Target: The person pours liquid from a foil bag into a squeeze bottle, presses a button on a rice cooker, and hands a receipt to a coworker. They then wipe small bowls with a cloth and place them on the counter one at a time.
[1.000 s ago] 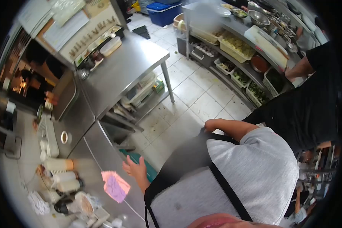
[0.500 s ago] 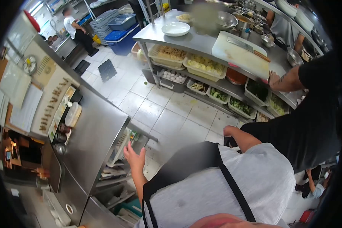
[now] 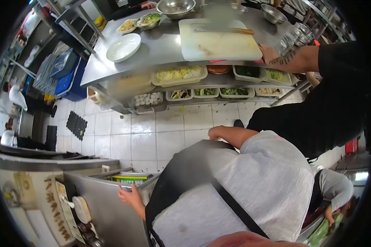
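My left hand [image 3: 130,199] is open, its fingers spread over the front edge of the steel counter [image 3: 107,206] on the left. Close in front of those fingers, a green and yellow box [image 3: 132,178] marked "HAPPY" shows beside the counter. My right hand [image 3: 215,132] hangs at the front of my black apron [image 3: 181,164], fingers curled in and no object showing in it. Below it lies the white tiled floor [image 3: 169,142]. Across the aisle, a white cutting board [image 3: 218,43] with a wooden-handled knife [image 3: 239,31] lies on the steel prep table [image 3: 160,53].
A co-worker in black stands at my right, a tattooed forearm [image 3: 292,57] reaching to the prep table. Under that table are tubs of chopped vegetables [image 3: 181,74] and eggs [image 3: 148,99]. A white bowl [image 3: 123,47] sits at its left end. A black mat [image 3: 76,124] lies on the floor.
My view has turned right, so the prep table now lies straight ahead. My left hand has moved down to the counter's edge. The right hand stays low by my apron.
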Motion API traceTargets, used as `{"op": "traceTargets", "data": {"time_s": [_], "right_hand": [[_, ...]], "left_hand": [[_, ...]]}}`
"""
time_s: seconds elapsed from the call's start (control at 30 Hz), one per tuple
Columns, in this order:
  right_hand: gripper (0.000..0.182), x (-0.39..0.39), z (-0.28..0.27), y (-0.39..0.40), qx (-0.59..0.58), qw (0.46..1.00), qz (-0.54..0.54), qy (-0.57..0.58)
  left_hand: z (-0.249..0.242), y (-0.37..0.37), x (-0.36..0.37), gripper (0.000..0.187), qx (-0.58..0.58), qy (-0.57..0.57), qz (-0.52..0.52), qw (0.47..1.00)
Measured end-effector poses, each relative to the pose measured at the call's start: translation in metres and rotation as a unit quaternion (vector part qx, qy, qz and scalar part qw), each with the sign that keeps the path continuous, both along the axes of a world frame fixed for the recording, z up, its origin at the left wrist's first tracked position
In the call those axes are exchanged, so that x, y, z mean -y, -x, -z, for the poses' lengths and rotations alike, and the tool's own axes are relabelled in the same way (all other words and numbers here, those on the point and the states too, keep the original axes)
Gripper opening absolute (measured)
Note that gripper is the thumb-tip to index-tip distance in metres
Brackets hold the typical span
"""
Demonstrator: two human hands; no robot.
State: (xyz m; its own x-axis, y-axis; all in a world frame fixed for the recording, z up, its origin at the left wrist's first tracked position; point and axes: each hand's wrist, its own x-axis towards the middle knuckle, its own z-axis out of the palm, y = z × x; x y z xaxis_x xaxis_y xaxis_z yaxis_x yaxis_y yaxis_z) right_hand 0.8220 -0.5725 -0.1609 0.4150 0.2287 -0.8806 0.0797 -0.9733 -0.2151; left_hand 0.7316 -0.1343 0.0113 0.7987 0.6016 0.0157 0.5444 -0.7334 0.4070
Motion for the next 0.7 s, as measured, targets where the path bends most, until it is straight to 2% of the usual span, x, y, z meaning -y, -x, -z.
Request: {"op": "traceTargets", "data": {"time_s": [0.03, 0.17, 0.23, 0.33, 0.43, 0.53, 0.6, 0.7], "right_hand": [[0.023, -0.008, -0.002, -0.012, 0.011, 0.997, -0.079, 0.011], [0.02, -0.033, -0.001, -0.078, 0.126, 0.992, 0.019, 0.003], [0.02, -0.038, -0.011, -0.115, 0.185, 0.982, 0.037, -0.015], [0.02, -0.057, -0.027, -0.153, 0.243, 0.958, 0.131, -0.074], [0.021, -0.081, -0.051, -0.179, 0.094, 0.947, 0.26, -0.164], [0.023, -0.113, -0.061, -0.214, -0.013, 0.945, 0.287, -0.159], [0.026, -0.139, -0.062, -0.251, -0.029, 0.951, 0.245, -0.185], [0.026, -0.199, -0.075, -0.308, -0.059, 0.957, 0.142, -0.245]], "left_hand": [[-0.001, -0.015, -0.006, 0.065, -0.013, -0.001, 0.01, 1.0], [-0.014, -0.071, -0.034, 0.064, -0.056, 0.039, 0.057, 0.996], [-0.013, -0.095, -0.052, 0.064, -0.051, 0.015, 0.057, 0.997], [-0.006, -0.125, -0.089, 0.064, -0.044, 0.012, 0.061, 0.997], [-0.003, -0.147, -0.114, 0.064, -0.066, 0.018, 0.039, 0.997], [0.023, -0.164, -0.137, 0.066, -0.06, 0.018, 0.035, 0.997], [0.025, -0.168, -0.145, 0.068, -0.079, 0.018, 0.02, 0.997], [0.008, -0.192, -0.129, 0.07, -0.139, 0.053, -0.059, 0.987]]}}
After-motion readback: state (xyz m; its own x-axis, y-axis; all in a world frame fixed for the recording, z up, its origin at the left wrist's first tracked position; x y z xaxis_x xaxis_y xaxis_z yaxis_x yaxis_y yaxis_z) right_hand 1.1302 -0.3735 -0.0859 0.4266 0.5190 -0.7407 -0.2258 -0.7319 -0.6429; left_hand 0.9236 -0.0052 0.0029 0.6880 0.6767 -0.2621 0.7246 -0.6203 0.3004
